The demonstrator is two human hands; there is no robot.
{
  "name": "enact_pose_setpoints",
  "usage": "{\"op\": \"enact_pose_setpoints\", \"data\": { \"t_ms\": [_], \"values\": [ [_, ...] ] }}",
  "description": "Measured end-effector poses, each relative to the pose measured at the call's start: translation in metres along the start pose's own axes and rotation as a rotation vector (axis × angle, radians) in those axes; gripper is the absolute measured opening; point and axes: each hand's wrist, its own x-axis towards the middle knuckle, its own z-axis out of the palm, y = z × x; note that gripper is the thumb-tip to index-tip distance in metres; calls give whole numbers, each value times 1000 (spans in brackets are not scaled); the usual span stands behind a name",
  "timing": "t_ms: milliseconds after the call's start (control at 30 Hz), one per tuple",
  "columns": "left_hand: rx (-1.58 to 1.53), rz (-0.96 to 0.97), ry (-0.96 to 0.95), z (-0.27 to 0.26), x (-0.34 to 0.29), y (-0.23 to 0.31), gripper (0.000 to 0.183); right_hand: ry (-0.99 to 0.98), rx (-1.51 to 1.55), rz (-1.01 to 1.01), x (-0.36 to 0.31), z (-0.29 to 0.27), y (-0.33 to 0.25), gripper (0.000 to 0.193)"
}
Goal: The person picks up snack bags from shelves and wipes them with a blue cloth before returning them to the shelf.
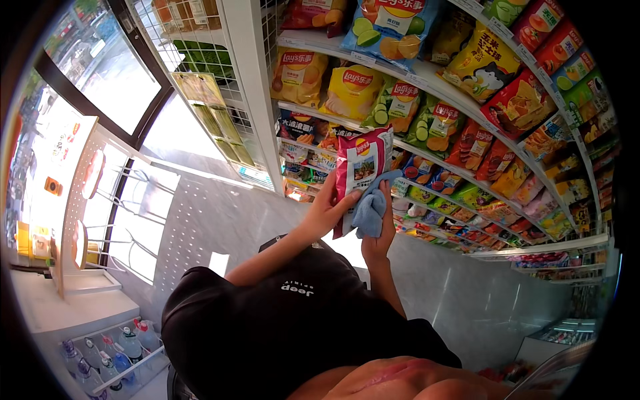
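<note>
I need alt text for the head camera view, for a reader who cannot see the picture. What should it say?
A person's left hand holds a red and white snack bag upright while the right hand presses a blue cloth against its lower front. Behind stand store shelves packed with colourful snack bags. Bottled drinks sit in a low rack at lower left.
</note>
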Motion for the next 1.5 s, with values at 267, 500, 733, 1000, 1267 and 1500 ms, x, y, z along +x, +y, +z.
{"op": "enact_pose_setpoints", "data": {
  "t_ms": [267, 500, 733, 1000, 1267, 1500],
  "values": [
    [291, 223, -240, -77, 17, 62, 56, 417, 840, 301, 22, 56, -10, 44],
    [433, 302, -233, -89, 34, 49, 67, 528, 1069, 626, 6, 52, -19, 50],
    [-32, -347, -540, -127, 38, 31, 93, 536, 975, 924, -2, 70, -49, 55],
    [-448, -652, -358, -106, 23, 18, 55, 904, 850, 677, 16, 37, -50, 52],
    [-126, -582, -290, -91, 33, 5, 52, 33, -740, -114, 47, 9, -55, 48],
    [-82, -359, -119, -72, 35, 6, 50, -79, -613, 129, 12, 37, -53, 54]
  ]
}}
